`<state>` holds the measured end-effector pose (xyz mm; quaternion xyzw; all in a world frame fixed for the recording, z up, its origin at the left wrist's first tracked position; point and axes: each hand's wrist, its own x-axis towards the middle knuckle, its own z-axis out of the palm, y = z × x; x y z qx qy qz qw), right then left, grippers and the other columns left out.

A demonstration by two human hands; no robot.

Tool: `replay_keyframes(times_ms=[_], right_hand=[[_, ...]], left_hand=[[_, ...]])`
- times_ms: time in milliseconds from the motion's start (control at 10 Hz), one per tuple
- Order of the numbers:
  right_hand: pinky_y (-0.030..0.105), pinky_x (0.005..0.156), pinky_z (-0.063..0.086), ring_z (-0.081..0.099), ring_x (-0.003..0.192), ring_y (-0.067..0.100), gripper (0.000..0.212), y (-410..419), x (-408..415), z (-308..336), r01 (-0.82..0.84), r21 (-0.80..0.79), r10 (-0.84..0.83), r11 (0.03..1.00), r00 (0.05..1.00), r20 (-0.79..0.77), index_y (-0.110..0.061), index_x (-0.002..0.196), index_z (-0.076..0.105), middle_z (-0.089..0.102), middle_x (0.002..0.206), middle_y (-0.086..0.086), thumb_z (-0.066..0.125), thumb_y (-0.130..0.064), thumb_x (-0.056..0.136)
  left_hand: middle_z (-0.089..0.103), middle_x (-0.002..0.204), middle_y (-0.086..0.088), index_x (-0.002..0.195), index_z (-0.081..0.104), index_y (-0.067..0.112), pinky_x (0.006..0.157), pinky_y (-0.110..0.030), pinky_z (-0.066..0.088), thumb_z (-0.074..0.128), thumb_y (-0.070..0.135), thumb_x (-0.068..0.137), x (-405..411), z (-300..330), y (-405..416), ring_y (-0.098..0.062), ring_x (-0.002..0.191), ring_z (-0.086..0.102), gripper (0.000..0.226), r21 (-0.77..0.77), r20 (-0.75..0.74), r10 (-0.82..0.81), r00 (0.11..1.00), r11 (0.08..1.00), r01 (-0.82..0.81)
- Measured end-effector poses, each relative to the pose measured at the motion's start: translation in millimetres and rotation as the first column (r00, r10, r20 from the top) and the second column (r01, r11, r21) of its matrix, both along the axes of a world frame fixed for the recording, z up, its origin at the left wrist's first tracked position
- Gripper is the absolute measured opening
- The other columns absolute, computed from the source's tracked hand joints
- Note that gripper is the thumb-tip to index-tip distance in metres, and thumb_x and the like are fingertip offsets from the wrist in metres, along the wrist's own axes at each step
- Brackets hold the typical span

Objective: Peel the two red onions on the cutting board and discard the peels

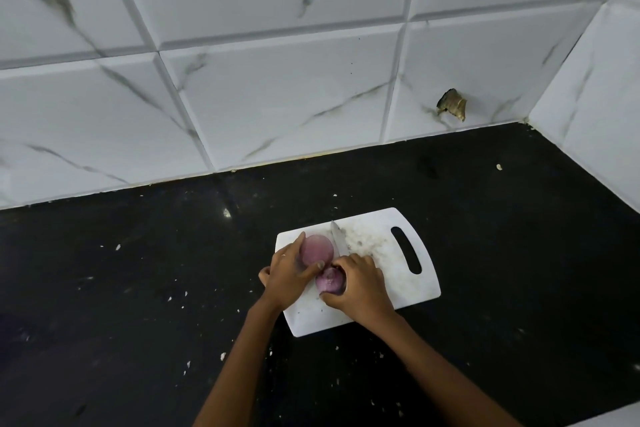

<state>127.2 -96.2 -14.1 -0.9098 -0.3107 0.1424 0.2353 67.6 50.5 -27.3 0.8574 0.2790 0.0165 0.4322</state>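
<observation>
far onion (pixel 317 248) cut face up, purple | L hand (pixel 290 277) cupping it | R hand (pixel 360 284) fingers curled on near onion (pixel 329 281)

The surface (pixel 138 288) is black polished stone, scattered with small pale flecks and crumbs. A back wall (pixel 242 45) of large white tiles with grey marble veining meets it along a thin grout line. A side wall (pixel 595 107) of the same tile forms a corner at the right. One back-wall tile has a chipped hole (pixel 451 105) near the corner. A small glare spot (pixel 226 212) shows on the stone.
</observation>
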Motion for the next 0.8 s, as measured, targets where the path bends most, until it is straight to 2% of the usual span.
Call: replay_keyframes(times_ms=[100, 200, 300, 400, 500, 600, 700, 800], right_hand=[[0.032, 0.095, 0.036, 0.040, 0.116, 0.016, 0.059, -1, 2, 3, -0.005, 0.009, 0.005, 1.000, 1.000, -0.023, -0.025, 0.120, 0.051, 0.049, 0.123, -0.005, 0.071, -0.052, 0.072], [0.033, 0.095, 0.037, 0.040, 0.118, 0.017, 0.062, -3, 6, 7, 0.016, 0.052, -0.013, 0.998, 0.997, -0.073, -0.026, 0.123, 0.050, 0.048, 0.124, -0.005, 0.073, -0.052, 0.071], [0.034, 0.103, 0.032, 0.034, 0.129, 0.019, 0.067, -7, 9, 7, 0.006, 0.124, 0.005, 0.992, 0.996, -0.087, -0.023, 0.135, 0.042, 0.041, 0.137, -0.003, 0.067, -0.051, 0.079], [0.041, 0.116, 0.016, 0.011, 0.145, 0.020, 0.072, -10, 10, 4, -0.016, 0.071, 0.026, 0.997, 0.989, -0.144, -0.022, 0.149, 0.023, 0.018, 0.157, 0.000, 0.050, -0.054, 0.090], [0.043, 0.119, 0.011, 0.006, 0.147, 0.019, 0.071, -11, 10, 1, -0.036, 0.025, 0.040, 0.999, 0.983, -0.179, -0.021, 0.151, 0.017, 0.011, 0.160, 0.002, 0.042, -0.055, 0.094], [0.040, 0.119, 0.011, 0.008, 0.147, 0.019, 0.069, -11, 9, -1, -0.034, 0.019, 0.037, 0.999, 0.979, -0.202, -0.019, 0.151, 0.017, 0.013, 0.159, 0.002, 0.040, -0.052, 0.096], [0.030, 0.116, 0.018, 0.024, 0.143, 0.017, 0.058, -9, 10, 1, -0.011, 0.136, 0.029, 0.991, 0.991, -0.128, -0.017, 0.147, 0.030, 0.030, 0.154, 0.003, 0.046, -0.040, 0.097], [-0.002, 0.092, 0.031, 0.055, 0.109, 0.004, 0.032, -9, 5, 14, 0.122, 0.358, -0.135, 0.926, 0.991, 0.013, -0.013, 0.127, 0.059, 0.064, 0.122, 0.001, 0.053, -0.020, 0.096]], left_hand=[[0.038, 0.150, 0.006, 0.152, 0.024, 0.022, 0.104, -0.028, 0.010, 0.059, 0.041, 0.093, -1, 3, -5, -0.016, 0.141, 0.024, 0.072, 0.022, -0.005, 0.031, 1.000, 0.999, -0.031], [0.038, 0.151, 0.006, 0.152, 0.023, 0.025, 0.110, -0.034, 0.007, 0.053, 0.052, 0.091, -2, 3, -9, -0.015, 0.141, 0.028, 0.073, 0.032, 0.005, 0.049, 0.999, 0.998, -0.049], [0.024, 0.159, 0.007, 0.153, 0.018, 0.025, 0.117, -0.038, 0.001, 0.038, 0.062, 0.077, -4, 3, -11, -0.014, 0.148, 0.013, 0.087, 0.039, 0.001, 0.044, 0.999, 0.998, -0.044], [0.013, 0.161, 0.006, 0.154, 0.011, 0.023, 0.119, -0.040, 0.000, 0.034, 0.062, 0.078, -6, 2, -17, -0.015, 0.150, 0.001, 0.088, 0.025, 0.032, 0.016, 0.999, 1.000, -0.017], [0.016, 0.161, 0.004, 0.154, 0.012, 0.020, 0.120, -0.042, 0.008, 0.038, 0.059, 0.079, -6, 1, -19, -0.019, 0.149, 0.007, 0.088, -0.010, 0.049, 0.016, 0.999, 1.000, -0.016], [0.022, 0.159, 0.000, 0.153, 0.016, 0.019, 0.119, -0.043, 0.018, 0.044, 0.057, 0.079, -7, -1, -17, -0.021, 0.147, 0.017, 0.088, -0.079, 0.075, 0.039, 0.996, 0.996, -0.033], [0.030, 0.155, 0.001, 0.150, 0.028, 0.017, 0.118, -0.031, 0.016, 0.046, 0.053, 0.082, -5, 1, -16, -0.019, 0.144, 0.023, 0.079, 0.013, 0.128, 0.061, 0.990, 0.998, -0.063], [0.050, 0.139, 0.005, 0.137, 0.048, 0.026, 0.105, -0.016, 0.022, 0.053, 0.031, 0.094, -4, 12, -21, -0.014, 0.132, 0.034, 0.044, 0.150, 0.335, 0.128, 0.933, 0.971, -0.187]])
